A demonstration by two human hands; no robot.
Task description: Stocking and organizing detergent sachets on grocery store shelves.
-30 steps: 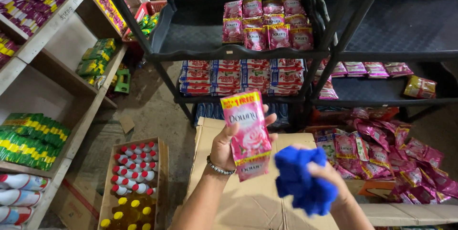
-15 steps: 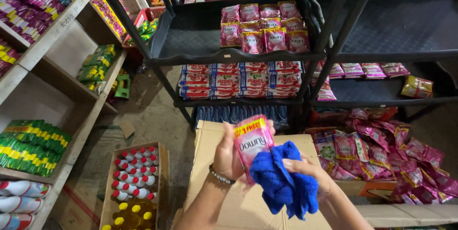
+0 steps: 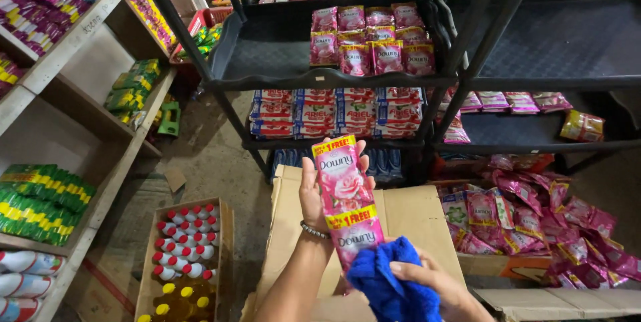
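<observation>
Since half a second ago, the pink sachet strip (image 3: 348, 210) has unfolded longer in the grasping left hand (image 3: 319, 192). Right hand (image 3: 427, 282), at five o'clock, clenches a blue cloth (image 3: 387, 285) against its lower end, above the cardboard box (image 3: 414, 218).

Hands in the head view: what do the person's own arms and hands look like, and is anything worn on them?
Both forearms are bare, with no sleeves showing and no gloves. The left hand has a thin beaded bracelet around its wrist. The right hand shows no ring, watch or band on the part in view.
</observation>
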